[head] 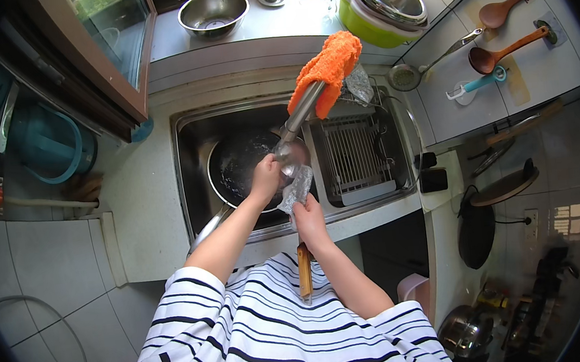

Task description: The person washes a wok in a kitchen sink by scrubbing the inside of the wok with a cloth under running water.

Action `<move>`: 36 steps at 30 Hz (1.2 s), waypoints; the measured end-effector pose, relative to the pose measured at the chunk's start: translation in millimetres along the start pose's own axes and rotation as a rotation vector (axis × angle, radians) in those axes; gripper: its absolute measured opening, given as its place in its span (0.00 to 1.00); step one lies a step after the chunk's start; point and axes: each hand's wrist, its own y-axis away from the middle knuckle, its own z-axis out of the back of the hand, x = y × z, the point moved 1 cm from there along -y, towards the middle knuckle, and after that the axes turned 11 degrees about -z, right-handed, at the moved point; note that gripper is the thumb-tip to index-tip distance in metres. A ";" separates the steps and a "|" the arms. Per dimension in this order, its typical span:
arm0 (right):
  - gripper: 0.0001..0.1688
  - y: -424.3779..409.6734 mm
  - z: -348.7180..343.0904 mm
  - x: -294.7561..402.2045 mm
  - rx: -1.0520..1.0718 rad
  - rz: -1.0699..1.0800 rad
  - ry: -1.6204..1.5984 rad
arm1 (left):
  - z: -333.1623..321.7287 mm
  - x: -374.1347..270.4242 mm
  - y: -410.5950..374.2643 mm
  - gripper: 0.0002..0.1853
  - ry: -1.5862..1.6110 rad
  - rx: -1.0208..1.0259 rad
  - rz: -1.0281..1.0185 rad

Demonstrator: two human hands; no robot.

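Note:
My left hand [267, 177] is closed at the rounded metal head of a wooden-handled kitchen utensil [304, 274], just below the steel faucet [304, 109]. Glare and blur hide the head's exact shape. My right hand [310, 221] pinches a silvery mesh scrubbing cloth [296, 188] around the utensil's stem. The wooden handle sticks out below that hand, towards my striped shirt. Underneath both hands a dark pan [236, 168] with rippling water sits in the left basin of the steel sink [194, 190]. Its metal handle [211, 228] rests across the sink's front edge.
An orange cloth [329, 70] drapes over the faucet. A dish rack [353, 156] fills the right basin. A steel bowl [213, 13] and stacked basins [380, 7] stand on the sill. An open window frame [124, 87] juts in at left. Wooden spoons [508, 52] hang at right.

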 end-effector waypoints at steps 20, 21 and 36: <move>0.09 11.4 -4.1 16.5 0.102 -0.141 -0.076 | 12.1 11.3 -4.0 0.18 -0.220 -0.045 -0.121; 0.09 10.7 -2.9 16.5 0.100 -0.135 -0.070 | 10.0 11.4 -4.2 0.18 -0.233 -0.044 -0.128; 0.08 -9.1 -0.2 15.1 0.041 -0.044 -0.048 | -11.8 -9.0 -3.6 0.09 0.371 -0.085 0.210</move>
